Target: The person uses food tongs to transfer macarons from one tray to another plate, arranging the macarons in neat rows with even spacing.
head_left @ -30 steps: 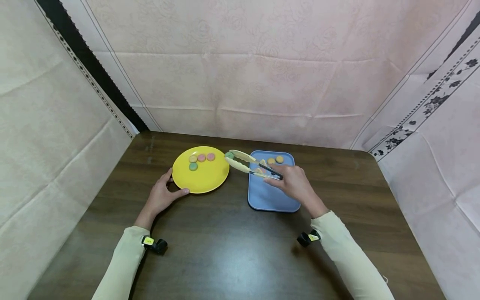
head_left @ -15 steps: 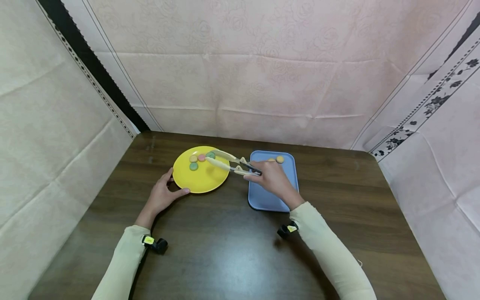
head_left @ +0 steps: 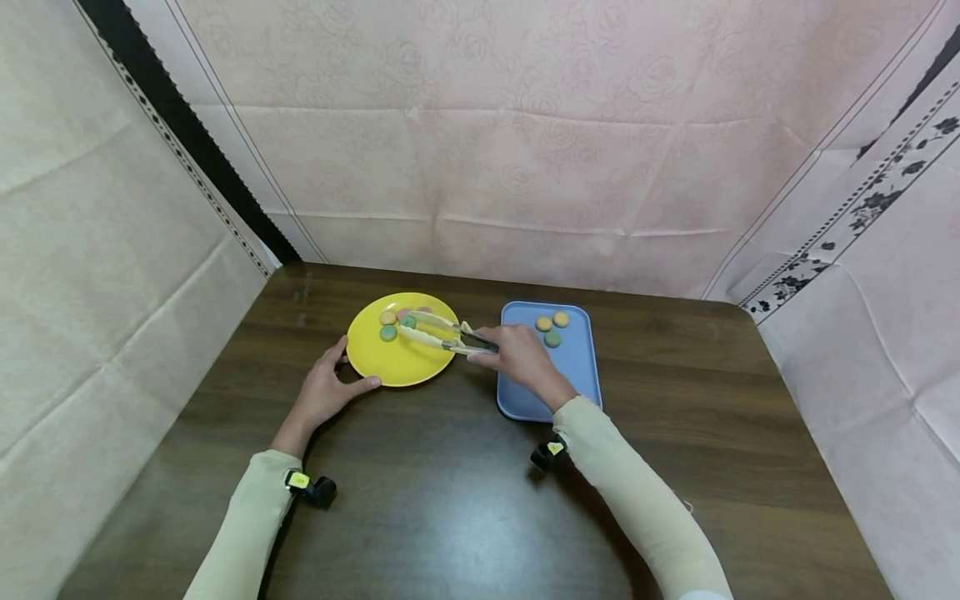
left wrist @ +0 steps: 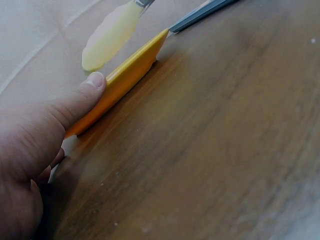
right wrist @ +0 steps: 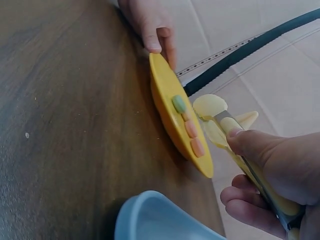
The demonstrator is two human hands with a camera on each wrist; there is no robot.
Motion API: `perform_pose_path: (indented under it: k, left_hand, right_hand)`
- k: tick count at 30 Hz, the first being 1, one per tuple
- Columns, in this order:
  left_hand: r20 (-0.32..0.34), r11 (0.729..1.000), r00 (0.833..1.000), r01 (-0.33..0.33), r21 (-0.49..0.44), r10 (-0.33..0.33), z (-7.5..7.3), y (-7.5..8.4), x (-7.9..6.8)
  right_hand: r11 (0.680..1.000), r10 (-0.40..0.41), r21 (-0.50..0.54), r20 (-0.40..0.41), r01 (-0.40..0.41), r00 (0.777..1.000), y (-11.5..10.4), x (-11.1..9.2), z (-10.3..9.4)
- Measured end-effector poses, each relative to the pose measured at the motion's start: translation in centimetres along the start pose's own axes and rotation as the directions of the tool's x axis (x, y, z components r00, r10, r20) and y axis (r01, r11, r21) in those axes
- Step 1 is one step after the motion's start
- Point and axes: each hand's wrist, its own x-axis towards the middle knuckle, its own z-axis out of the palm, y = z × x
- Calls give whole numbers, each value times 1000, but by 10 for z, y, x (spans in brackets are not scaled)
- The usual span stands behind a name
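My left hand [head_left: 325, 390] holds the left rim of a round yellow plate [head_left: 408, 367], its thumb [left wrist: 92, 82] touching the edge. My right hand [head_left: 521, 358] grips cream tongs [head_left: 435, 320] with metal arms, over the plate. A green macaron [head_left: 408, 322] is between the tong tips in the head view. On the plate lie a cream macaron [head_left: 387, 317], another green macaron [head_left: 387, 333] and pink macarons [right wrist: 191, 128], partly covered by the tongs in the head view. The tongs hide much of the held piece in the right wrist view.
A blue tray [head_left: 547, 392] stands right of the plate, under the right forearm. Two yellow macarons [head_left: 561, 319] and a green macaron [head_left: 552, 339] lie in it. The brown wooden table [head_left: 420, 500] meets pale cloth hangings [head_left: 480, 167] at the back and sides.
My right hand has moved left with the tongs, carrying the green macaron from the plate's right edge to over its upper middle. The tray's macarons are uncovered. My left hand stays put.
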Motion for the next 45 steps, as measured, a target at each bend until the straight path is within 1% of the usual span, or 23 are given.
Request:
perform_pose_path:
  k: [10, 14, 21, 27, 31, 37, 42, 45]
  left_hand:
    - [-2, 1000, 1000, -3, 5, 3, 1, 0, 1]
    - [-3, 1000, 1000, -1, 13, 1, 1, 0, 1]
    - [2, 1000, 1000, 6, 8, -6, 2, -1, 1]
    - [1, 1000, 1000, 11, 10, -11, 1, -1, 1]
    - [-4, 1000, 1000, 9, 10, -9, 0, 0, 1]
    - [-10, 1000, 1000, 0, 2, 0, -1, 0, 1]
    - [-9, 1000, 1000, 1, 5, -1, 0, 0, 0]
    - [-5, 1000, 1000, 2, 8, -2, 0, 0, 0]
  right_hand:
    - [1000, 16, 16, 31, -16, 999, 0, 5, 12]
    - [999, 37, 23, 44, -38, 998, 0, 5, 15]
    - [997, 68, 23, 71, -70, 995, 1, 7, 19]
    - [997, 75, 26, 67, -77, 995, 2, 4, 18]
    - [996, 75, 52, 52, -77, 996, 5, -1, 12]
    - [996, 16, 93, -38, -12, 999, 11, -15, -10]
    - [998, -10, 65, -109, 18, 994, 19, -30, -35]
    - [999, 7, 48, -141, 0, 990, 25, -42, -49]
